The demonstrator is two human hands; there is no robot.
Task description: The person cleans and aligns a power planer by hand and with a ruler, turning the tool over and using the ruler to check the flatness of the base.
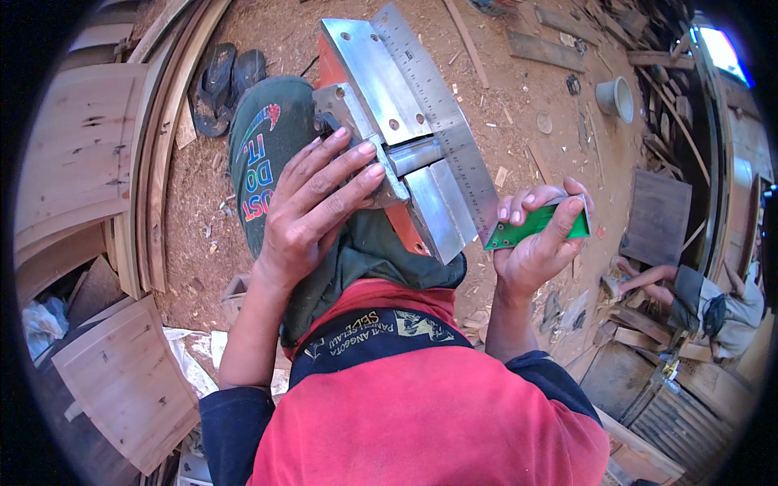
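An upturned electric planer (374, 79) rests over my lap and thigh, its two shiny metal sole plates and the cutter drum (417, 154) between them facing up. My left hand (312, 194) grips the planer's side by the drum, fingers stretched over the grey metal bracket and thumb hidden. In my right hand (539, 235) is the green handle of a try square (458, 134), fingers and thumb closed round it. The square's steel ruled blade runs lengthwise along the right edge of the sole; whether it touches the whole way I cannot tell.
Sawdust and wood scraps cover the ground. Wooden panels (89, 154) and long boards stand at the left, near a pair of sandals (227, 81). A pale bucket (614, 99) stands at the far right. Another person (713, 312) sits at the right edge among boards.
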